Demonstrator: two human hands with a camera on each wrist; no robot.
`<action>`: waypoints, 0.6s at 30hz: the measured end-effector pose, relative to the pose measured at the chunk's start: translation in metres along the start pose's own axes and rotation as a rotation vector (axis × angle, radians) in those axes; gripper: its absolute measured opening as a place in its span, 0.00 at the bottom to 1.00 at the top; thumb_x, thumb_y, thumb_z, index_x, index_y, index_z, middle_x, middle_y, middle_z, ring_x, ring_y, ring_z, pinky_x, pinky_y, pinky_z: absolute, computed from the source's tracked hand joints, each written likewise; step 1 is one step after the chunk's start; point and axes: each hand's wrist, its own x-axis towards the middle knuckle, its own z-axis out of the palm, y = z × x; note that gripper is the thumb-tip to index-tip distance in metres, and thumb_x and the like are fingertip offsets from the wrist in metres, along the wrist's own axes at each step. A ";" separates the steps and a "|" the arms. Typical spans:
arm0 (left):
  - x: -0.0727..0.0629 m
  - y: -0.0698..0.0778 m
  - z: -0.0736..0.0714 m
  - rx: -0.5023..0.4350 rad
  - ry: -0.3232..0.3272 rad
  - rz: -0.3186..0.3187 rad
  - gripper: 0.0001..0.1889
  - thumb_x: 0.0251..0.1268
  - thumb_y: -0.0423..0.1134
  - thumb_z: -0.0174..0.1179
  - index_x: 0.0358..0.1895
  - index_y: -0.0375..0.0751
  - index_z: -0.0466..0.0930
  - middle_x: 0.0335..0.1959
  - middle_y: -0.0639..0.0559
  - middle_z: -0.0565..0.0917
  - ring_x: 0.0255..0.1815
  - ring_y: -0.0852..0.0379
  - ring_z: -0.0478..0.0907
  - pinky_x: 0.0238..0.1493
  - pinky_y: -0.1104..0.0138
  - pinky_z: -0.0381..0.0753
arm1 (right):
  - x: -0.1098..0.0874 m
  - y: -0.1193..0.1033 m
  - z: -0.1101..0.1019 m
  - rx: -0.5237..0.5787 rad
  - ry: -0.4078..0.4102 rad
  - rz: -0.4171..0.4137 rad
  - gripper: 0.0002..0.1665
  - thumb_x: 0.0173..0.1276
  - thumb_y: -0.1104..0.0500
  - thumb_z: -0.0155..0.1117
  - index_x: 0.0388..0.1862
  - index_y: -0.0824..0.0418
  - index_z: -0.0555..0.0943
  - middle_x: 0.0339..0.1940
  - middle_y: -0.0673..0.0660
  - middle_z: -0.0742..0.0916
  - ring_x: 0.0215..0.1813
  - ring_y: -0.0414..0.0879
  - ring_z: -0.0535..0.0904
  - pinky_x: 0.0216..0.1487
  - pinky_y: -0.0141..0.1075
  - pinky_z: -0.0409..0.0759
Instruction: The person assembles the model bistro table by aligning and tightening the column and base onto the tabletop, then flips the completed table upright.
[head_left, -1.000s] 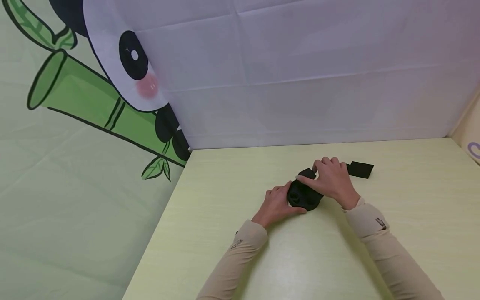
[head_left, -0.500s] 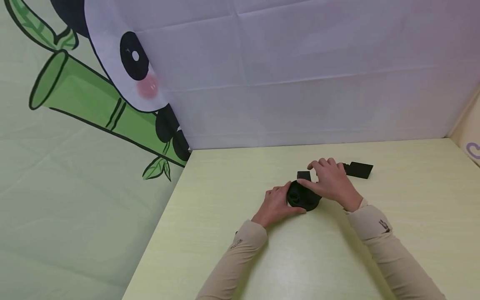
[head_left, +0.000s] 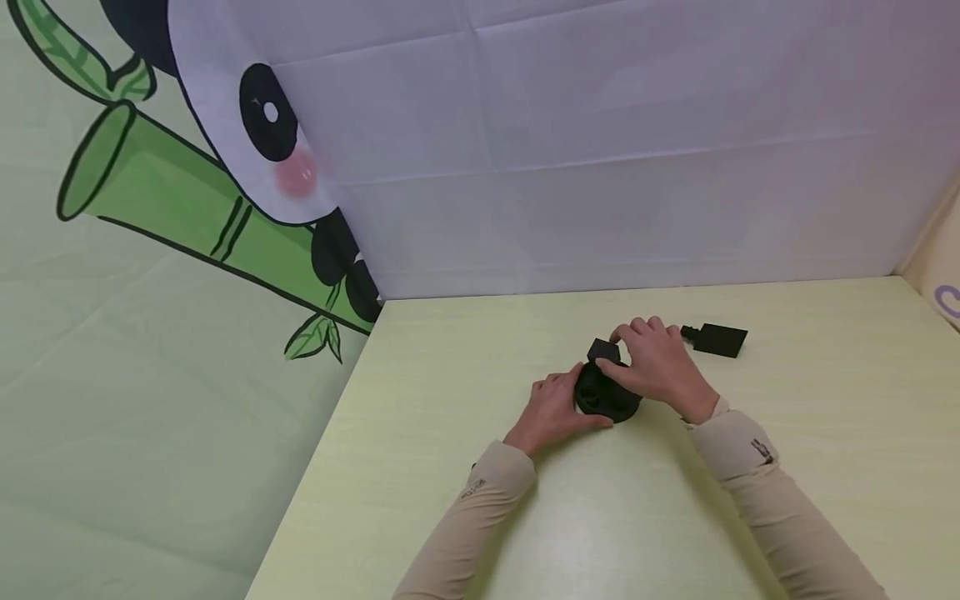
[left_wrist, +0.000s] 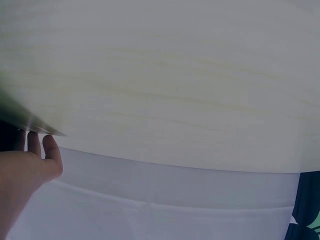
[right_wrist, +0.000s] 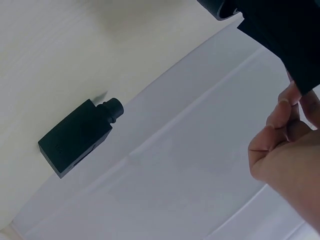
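Note:
A round black base [head_left: 609, 398] stands on the table, its kind unclear. My left hand [head_left: 553, 410] grips its left side, with the thumb along the near edge and the fingers behind. At the base's far side sits a black rectangular block [head_left: 603, 351], large and dark in the right wrist view. My right hand [head_left: 660, 360] pinches this block between thumb and fingers. In the left wrist view, the left hand [left_wrist: 35, 162] shows at the lower left, and what it holds is mostly cut off.
A second black block with a round stub [head_left: 718, 340] lies on the table to the right of the right hand. The pale table [head_left: 450, 367] ends at a white cloth [head_left: 600, 208] behind. Green printed cloth [head_left: 150, 417] hangs at the left.
The block at the base has turned and now sits at a different angle. My right fingers have shifted slightly left. The left hand and base stay in place.

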 end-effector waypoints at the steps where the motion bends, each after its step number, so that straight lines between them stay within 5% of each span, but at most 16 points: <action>1: 0.000 0.000 0.000 0.003 0.002 0.000 0.53 0.59 0.70 0.69 0.81 0.44 0.61 0.69 0.51 0.78 0.68 0.50 0.71 0.66 0.55 0.67 | 0.000 0.000 0.000 -0.002 0.001 0.000 0.23 0.70 0.45 0.70 0.45 0.66 0.84 0.41 0.63 0.83 0.45 0.63 0.75 0.49 0.60 0.69; 6: -0.001 0.000 0.000 -0.005 0.001 0.000 0.52 0.58 0.70 0.69 0.80 0.47 0.61 0.68 0.52 0.79 0.68 0.50 0.71 0.66 0.54 0.67 | 0.002 -0.003 0.002 -0.009 0.000 0.041 0.28 0.69 0.40 0.70 0.41 0.66 0.83 0.38 0.61 0.83 0.42 0.60 0.73 0.49 0.58 0.67; 10: -0.001 0.001 -0.001 -0.013 -0.003 0.003 0.52 0.59 0.69 0.69 0.81 0.46 0.61 0.68 0.51 0.78 0.68 0.50 0.71 0.67 0.54 0.67 | 0.004 -0.003 0.002 0.015 -0.025 0.065 0.33 0.69 0.37 0.67 0.54 0.66 0.83 0.42 0.62 0.84 0.46 0.61 0.73 0.51 0.59 0.67; 14: -0.001 0.001 -0.001 -0.003 -0.004 -0.002 0.53 0.59 0.69 0.69 0.81 0.43 0.60 0.70 0.51 0.77 0.69 0.49 0.71 0.67 0.54 0.66 | 0.005 -0.001 0.002 0.079 -0.070 0.013 0.34 0.72 0.43 0.67 0.66 0.66 0.79 0.43 0.63 0.81 0.46 0.61 0.71 0.48 0.59 0.67; 18: -0.002 0.001 -0.002 -0.004 -0.012 -0.005 0.53 0.60 0.68 0.69 0.81 0.43 0.60 0.70 0.50 0.77 0.69 0.49 0.70 0.67 0.54 0.67 | 0.006 -0.001 0.002 0.120 -0.089 -0.047 0.30 0.73 0.50 0.67 0.67 0.66 0.79 0.43 0.62 0.79 0.45 0.60 0.69 0.44 0.56 0.68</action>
